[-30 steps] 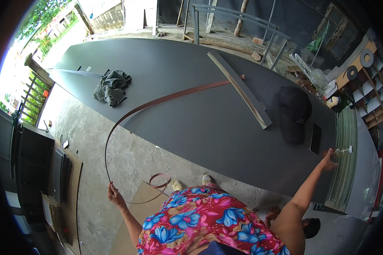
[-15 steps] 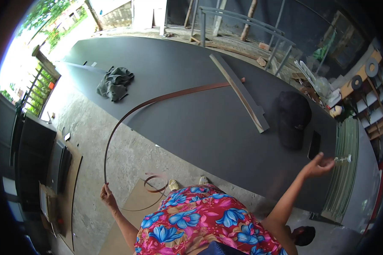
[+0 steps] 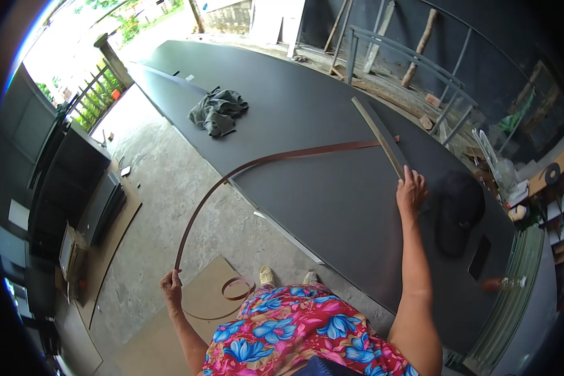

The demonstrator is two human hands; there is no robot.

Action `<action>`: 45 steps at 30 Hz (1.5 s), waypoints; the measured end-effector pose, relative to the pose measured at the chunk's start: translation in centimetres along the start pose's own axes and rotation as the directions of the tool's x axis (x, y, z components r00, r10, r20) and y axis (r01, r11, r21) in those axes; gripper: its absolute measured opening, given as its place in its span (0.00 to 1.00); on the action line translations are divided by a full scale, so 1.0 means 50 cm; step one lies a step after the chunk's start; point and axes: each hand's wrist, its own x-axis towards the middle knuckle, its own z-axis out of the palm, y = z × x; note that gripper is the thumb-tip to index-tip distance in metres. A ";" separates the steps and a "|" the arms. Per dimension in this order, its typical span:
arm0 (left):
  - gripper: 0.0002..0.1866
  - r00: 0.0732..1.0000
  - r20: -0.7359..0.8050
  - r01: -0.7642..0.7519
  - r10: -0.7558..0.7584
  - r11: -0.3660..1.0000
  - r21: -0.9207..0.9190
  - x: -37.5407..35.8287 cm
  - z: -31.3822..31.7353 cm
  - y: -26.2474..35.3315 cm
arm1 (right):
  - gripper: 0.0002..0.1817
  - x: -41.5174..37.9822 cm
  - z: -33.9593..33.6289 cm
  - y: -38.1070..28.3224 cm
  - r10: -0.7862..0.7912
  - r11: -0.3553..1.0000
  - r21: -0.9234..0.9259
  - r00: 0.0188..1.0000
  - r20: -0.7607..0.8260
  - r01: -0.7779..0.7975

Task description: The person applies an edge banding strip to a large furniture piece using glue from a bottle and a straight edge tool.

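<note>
Left hand (image 3: 172,286) pinches the brown edging strip (image 3: 276,156); its loose coil (image 3: 235,297) sits low, by the shoes (image 3: 266,276). Strip looks light, springy, smooth; hold flat across its width, hard bends may kink it. It arcs over the tabletop (image 3: 313,207) edge, far end crossed by a straight bar (image 3: 378,136). Right hand (image 3: 412,190) is closed on the bar's near end. Bar looks rigid; mid-length should balance better. Phone (image 3: 479,257) and black cap (image 3: 460,213) crowd the right side; crumpled grey cloth (image 3: 219,111) lies farther off, apart from the strip.
</note>
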 end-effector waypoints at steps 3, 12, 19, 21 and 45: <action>0.12 0.998 0.019 0.060 -0.061 0.998 0.037 -0.026 -0.030 0.017 | 0.23 0.039 0.009 0.005 -0.043 0.998 0.038 0.999 0.007 0.043; 0.13 0.977 0.129 0.166 -0.172 0.985 0.053 -0.067 -0.084 0.076 | 0.24 0.168 0.078 0.022 -0.140 0.988 0.056 0.990 -0.015 0.141; 0.16 0.872 0.257 0.349 -0.416 0.898 0.267 -0.107 -0.138 0.087 | 0.24 0.218 0.086 0.005 -0.132 0.990 0.056 0.989 0.064 0.129; 0.17 0.819 0.302 0.402 -0.488 0.863 0.306 -0.116 -0.144 0.085 | 0.24 0.226 0.092 -0.002 -0.118 0.991 0.070 0.989 0.088 0.112; 0.19 0.573 0.666 0.511 -0.478 0.844 0.166 -0.098 -0.195 0.132 | 0.31 -0.269 -0.119 -0.462 -0.896 0.028 0.779 0.361 -0.258 0.627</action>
